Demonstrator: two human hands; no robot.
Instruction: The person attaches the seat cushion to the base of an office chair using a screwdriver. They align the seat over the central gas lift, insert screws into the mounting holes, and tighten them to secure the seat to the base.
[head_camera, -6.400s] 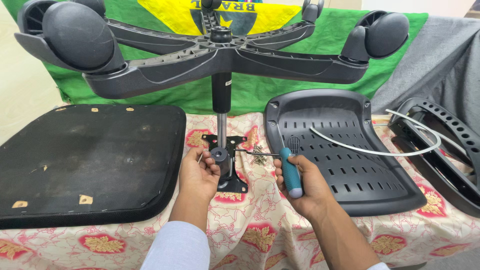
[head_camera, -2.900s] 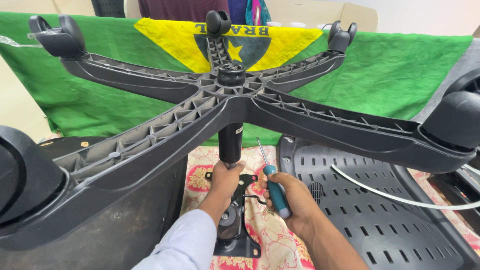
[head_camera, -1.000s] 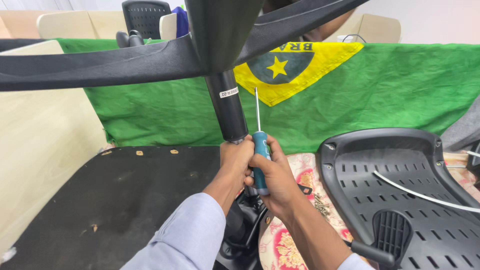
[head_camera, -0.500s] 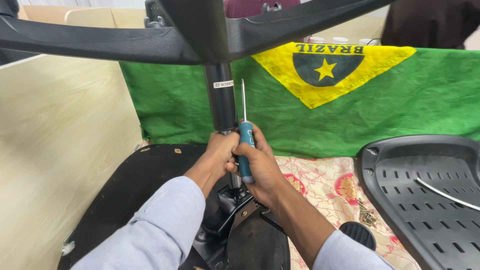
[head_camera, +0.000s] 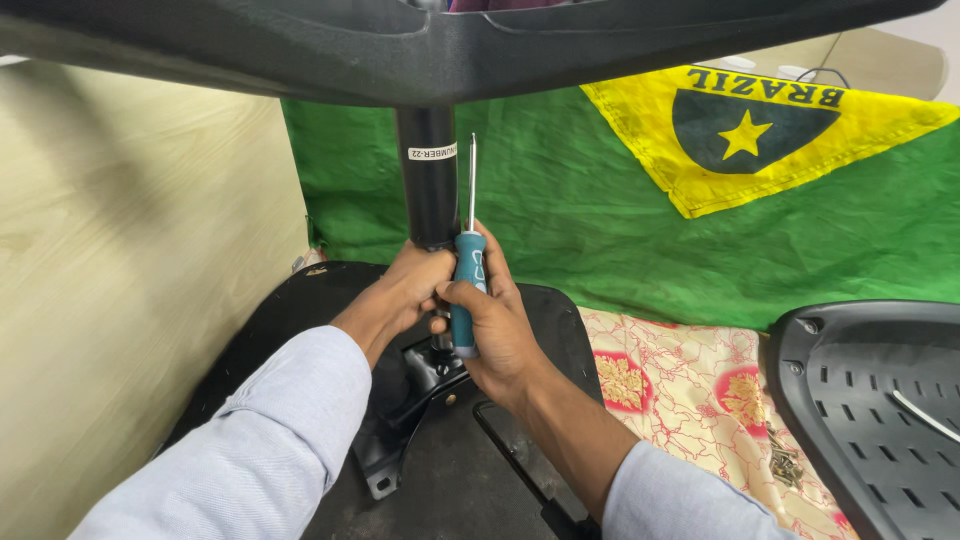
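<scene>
A black chair base arm (head_camera: 450, 50) spans the top of the head view, upside down, with its black gas cylinder column (head_camera: 428, 170) running down from it. My left hand (head_camera: 408, 290) is wrapped around the lower end of that column. My right hand (head_camera: 492, 320) grips a screwdriver (head_camera: 467, 280) with a teal handle, its thin metal shaft pointing straight up beside the column, and also presses against the column. Below the hands sits the black metal seat mechanism plate (head_camera: 405, 400) on a black seat cushion (head_camera: 450, 470).
A green and yellow flag cloth (head_camera: 620, 230) hangs behind. A pale wooden panel (head_camera: 130, 300) stands at the left. A floral tablecloth (head_camera: 680, 400) lies at the right, with small screws (head_camera: 785, 460) beside a black slotted plastic seat shell (head_camera: 880, 400).
The view has swung left and closer. Both hands moved from the mechanism plate up onto the cylinder column, and the chair base now fills the top edge of the view.
</scene>
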